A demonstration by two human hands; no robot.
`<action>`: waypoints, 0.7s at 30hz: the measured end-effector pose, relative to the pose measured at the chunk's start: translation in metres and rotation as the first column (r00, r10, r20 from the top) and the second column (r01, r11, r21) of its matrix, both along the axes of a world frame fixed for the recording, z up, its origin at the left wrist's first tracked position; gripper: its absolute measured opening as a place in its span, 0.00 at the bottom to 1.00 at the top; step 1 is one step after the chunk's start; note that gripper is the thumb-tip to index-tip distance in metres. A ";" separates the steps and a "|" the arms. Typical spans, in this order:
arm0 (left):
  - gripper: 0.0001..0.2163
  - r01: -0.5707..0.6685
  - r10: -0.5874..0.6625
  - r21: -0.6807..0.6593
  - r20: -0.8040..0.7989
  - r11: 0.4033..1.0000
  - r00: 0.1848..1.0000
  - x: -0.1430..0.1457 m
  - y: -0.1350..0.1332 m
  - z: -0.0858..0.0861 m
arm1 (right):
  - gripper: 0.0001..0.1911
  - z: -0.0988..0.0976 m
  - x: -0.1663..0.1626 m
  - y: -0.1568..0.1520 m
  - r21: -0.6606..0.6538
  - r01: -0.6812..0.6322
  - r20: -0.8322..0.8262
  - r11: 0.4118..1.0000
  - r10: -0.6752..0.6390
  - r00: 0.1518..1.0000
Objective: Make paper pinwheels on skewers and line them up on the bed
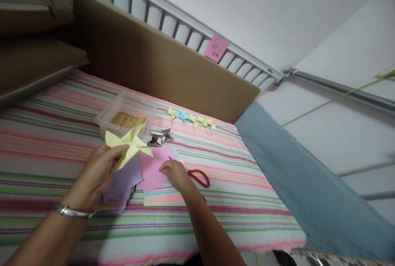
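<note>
Toward eight o'clock, the left hand pinches a yellow pinwheel, probably light, creasable, best held centrally, while at seven the right hand closes to a pinch, contents unclear.

Matt paper pinwheel, smooth plastic box, glossy metal bracelet
</note>
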State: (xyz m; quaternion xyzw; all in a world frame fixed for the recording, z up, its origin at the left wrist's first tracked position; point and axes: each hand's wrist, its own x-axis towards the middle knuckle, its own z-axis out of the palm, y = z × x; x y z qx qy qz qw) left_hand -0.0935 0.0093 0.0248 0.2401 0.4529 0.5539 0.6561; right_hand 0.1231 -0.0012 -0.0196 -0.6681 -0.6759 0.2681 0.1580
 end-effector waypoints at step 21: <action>0.05 -0.008 0.007 -0.020 -0.066 1.000 0.998 0.004 -0.004 0.004 | 0.11 -0.004 0.004 -0.032 0.281 0.012 -0.040 0.960 -0.001 0.999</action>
